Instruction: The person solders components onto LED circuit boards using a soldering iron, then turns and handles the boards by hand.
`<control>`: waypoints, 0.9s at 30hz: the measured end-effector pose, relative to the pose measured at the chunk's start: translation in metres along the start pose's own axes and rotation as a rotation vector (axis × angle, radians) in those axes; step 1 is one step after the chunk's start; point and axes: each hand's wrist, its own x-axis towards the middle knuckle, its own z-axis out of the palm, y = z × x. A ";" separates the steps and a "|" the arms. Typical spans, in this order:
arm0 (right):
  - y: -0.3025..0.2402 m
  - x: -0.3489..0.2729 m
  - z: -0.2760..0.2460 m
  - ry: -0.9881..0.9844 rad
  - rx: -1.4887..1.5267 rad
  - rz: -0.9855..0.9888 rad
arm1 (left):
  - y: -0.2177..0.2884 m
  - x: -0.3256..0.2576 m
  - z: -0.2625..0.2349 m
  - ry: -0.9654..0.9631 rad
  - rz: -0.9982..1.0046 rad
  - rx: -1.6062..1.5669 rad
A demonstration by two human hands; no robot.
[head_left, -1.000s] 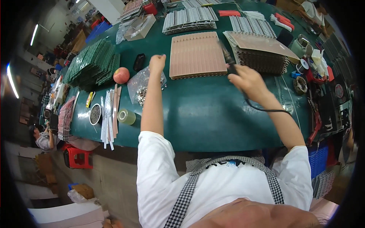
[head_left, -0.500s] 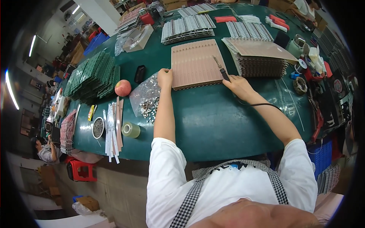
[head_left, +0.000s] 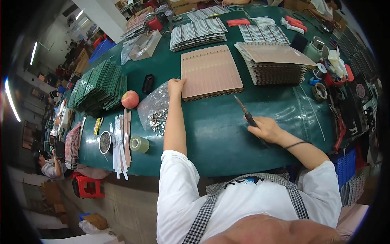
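Note:
My left hand [head_left: 176,86] rests on the near left corner of a flat stack of tan perforated boards [head_left: 210,71] in the middle of the green table [head_left: 227,134]. My right hand [head_left: 265,128] holds a dark pen-shaped tool [head_left: 245,112] with its tip pointing up and away, above bare table near the front edge. A black cord runs over my right wrist. A clear bag of small metal parts [head_left: 154,110] lies just left of my left forearm.
A taller stack of boards [head_left: 274,63] sits at the right. Green boards [head_left: 98,87], a red apple [head_left: 130,99], a tape roll [head_left: 139,144], a small bowl [head_left: 105,142] and paper strips [head_left: 121,142] lie at left. Component trays [head_left: 199,32] line the back; tools clutter the right edge.
My right hand has pulled back with the tool from the boards toward the table's front edge. My left hand has stayed at the corner of the tan stack.

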 end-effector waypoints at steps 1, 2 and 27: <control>-0.006 -0.009 -0.003 0.013 0.016 0.005 | -0.003 0.003 0.002 -0.009 0.015 -0.005; -0.011 -0.017 -0.006 0.027 0.033 0.009 | -0.005 0.007 0.003 -0.012 0.019 -0.004; -0.043 -0.059 -0.030 0.213 0.042 0.226 | -0.009 0.005 -0.036 -0.190 0.072 -0.855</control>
